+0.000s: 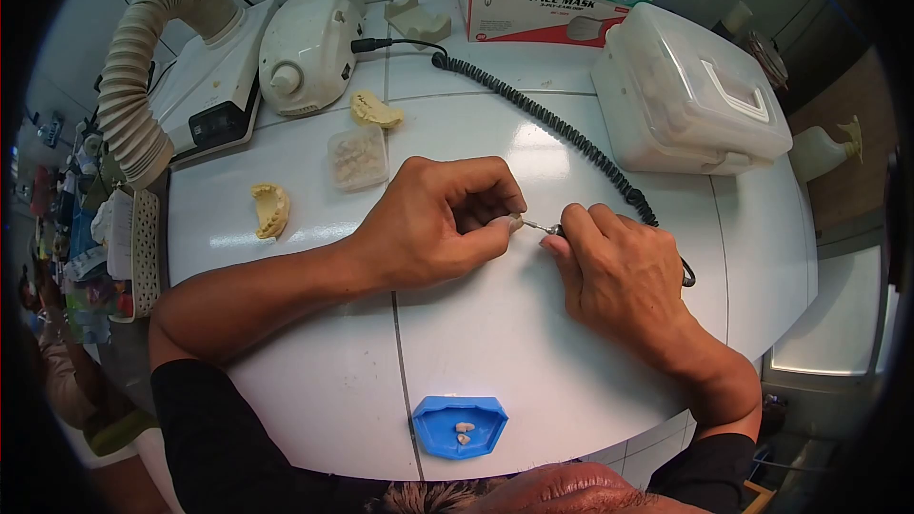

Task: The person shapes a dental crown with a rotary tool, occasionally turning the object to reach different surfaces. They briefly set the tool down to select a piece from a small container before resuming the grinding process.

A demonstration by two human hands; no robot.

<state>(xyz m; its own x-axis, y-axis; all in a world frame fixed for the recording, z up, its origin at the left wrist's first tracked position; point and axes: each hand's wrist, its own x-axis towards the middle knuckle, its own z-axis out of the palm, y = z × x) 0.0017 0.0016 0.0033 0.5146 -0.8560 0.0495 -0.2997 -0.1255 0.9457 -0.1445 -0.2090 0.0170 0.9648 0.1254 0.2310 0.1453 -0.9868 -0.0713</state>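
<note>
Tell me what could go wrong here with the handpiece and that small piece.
1. The left hand pinches a tiny piece right at the bur; a slip could nick the fingertips.
2. The piece is barely gripped and might fly off the table.
3. The coiled cord runs from the right hand across the table; a tug could pull the bur off line.

A tray (459, 426) sits at the bench's (495, 343) near edge. A mask box (543, 2) stands at its far edge, a lidded case (687, 90) at its right.
</note>
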